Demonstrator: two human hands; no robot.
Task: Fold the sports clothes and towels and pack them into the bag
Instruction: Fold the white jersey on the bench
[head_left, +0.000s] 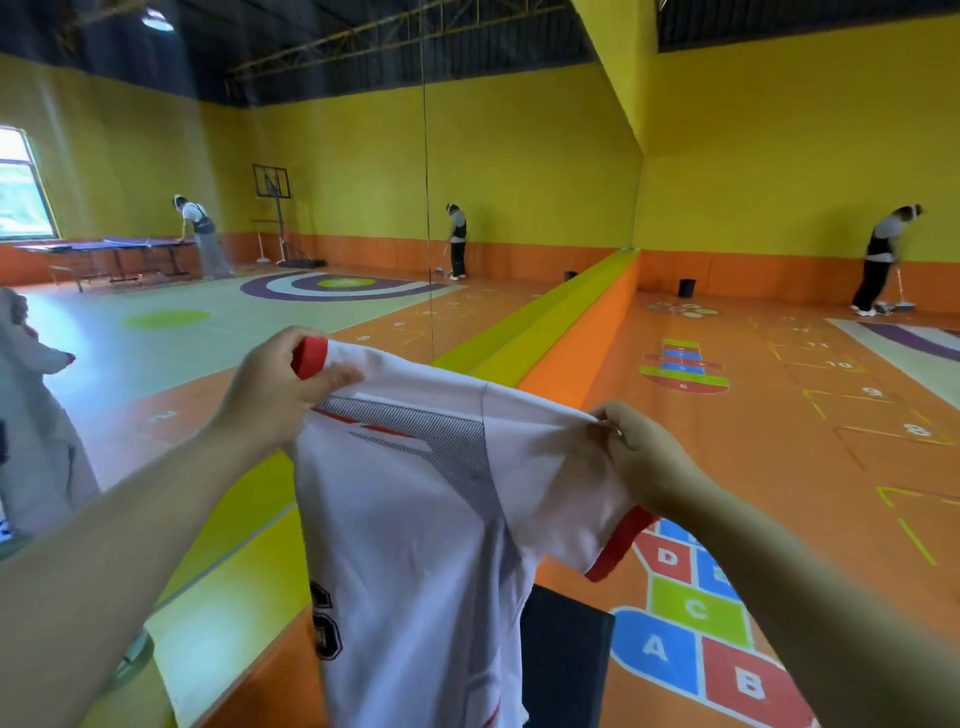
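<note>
Above the orange gym floor (769, 447), a white jersey (415, 530) with red cuffs hangs spread between both hands. The left hand (280, 387) grips one shoulder beside a red cuff. The right hand (641, 457) pinches the other shoulder, fingers curled into the cloth. A dark flat object (566, 667) shows behind the jersey's lower part.

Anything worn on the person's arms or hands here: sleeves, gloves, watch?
The left arm and right arm are bare, with no sleeves in view. The left hand and right hand wear no gloves; no watch or wristband shows.
</note>
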